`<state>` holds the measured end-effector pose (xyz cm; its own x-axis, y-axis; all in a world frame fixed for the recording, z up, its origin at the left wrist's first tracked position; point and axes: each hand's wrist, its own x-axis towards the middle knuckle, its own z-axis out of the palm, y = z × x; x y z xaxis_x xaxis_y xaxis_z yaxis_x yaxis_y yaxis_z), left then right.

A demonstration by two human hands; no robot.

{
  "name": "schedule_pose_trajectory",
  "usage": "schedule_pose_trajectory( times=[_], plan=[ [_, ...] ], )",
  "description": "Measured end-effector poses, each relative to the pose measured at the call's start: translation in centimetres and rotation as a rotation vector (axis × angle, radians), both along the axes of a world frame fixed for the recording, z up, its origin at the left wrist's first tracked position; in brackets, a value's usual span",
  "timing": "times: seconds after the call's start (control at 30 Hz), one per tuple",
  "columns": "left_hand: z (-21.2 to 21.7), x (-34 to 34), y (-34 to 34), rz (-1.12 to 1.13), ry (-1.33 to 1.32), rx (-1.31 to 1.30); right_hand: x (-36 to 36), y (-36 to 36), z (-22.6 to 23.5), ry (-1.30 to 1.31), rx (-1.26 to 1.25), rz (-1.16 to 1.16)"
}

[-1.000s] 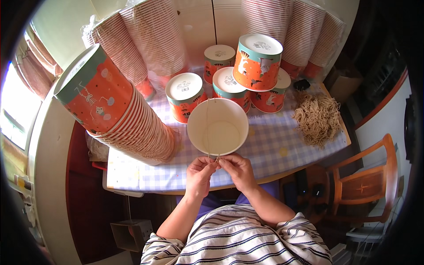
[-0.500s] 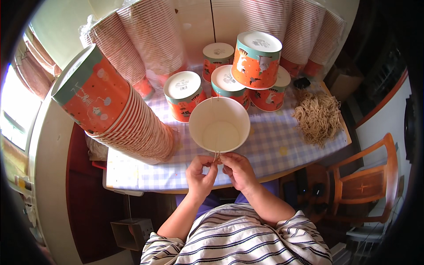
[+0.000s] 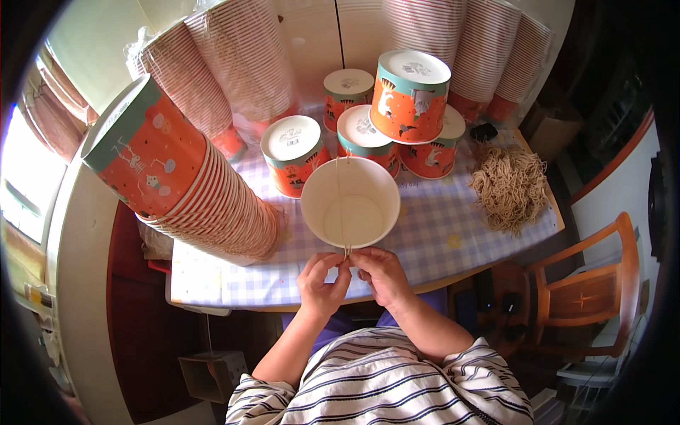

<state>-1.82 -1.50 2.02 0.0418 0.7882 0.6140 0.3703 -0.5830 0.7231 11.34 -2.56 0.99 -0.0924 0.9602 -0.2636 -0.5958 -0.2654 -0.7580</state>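
Note:
A paper bucket [image 3: 375, 185], white inside, stands upright with its mouth up near the table's front edge. A thin beige string [image 3: 342, 205] runs across it from the far rim to the near rim. Just outside the near rim, my left hand [image 3: 322, 285] pinches the string between thumb and fingers. My right hand [image 3: 384, 275] meets it there, its fingertips also closed on the string. Where the fingertips come together, the exact shape of the string is too small to make out.
Upside-down orange and green buckets [image 3: 292, 134] stand behind, one bucket [image 3: 411, 99] perched on top. A tall leaning bucket stack [image 3: 205, 184] is at left. Wrapped stacks [image 3: 241, 57] line the back. A string heap [image 3: 508, 188] lies right, near a wooden chair [image 3: 584, 297].
Both hands have shifted very slightly, their fingertips staying together at the near rim. The bucket has moved a touch to the left and nearer to me.

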Motion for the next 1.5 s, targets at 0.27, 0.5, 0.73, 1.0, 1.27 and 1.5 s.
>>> schedule_pose_trajectory(
  times=[0.27,0.5,0.73,1.0,1.27,1.5],
  plan=[
    [-2.4,-0.5,-0.1,-0.074,-0.168,-0.223,0.2,0.3,-0.1,-0.009,0.003,-0.046],
    [-1.5,-0.4,-0.2,-0.204,-0.477,-0.569,0.6,0.6,-0.2,0.002,0.003,0.019],
    [-1.2,-0.3,0.0,-0.261,-0.655,-0.622,0.4,0.5,-0.7,-0.047,0.034,-0.026],
    [-1.2,-0.2,-0.2,-0.326,-0.667,-0.563,0.3,0.4,-0.5,-0.174,0.172,-0.052],
    [-1.4,0.1,0.3,-0.196,-0.36,-0.568,-0.1,0.4,-1.1,-0.157,0.271,-0.084],
    [-0.5,-0.1,0.2,-0.124,-0.232,-0.519,0.1,0.4,-1.8,-0.268,0.27,-0.118]
  ],
)
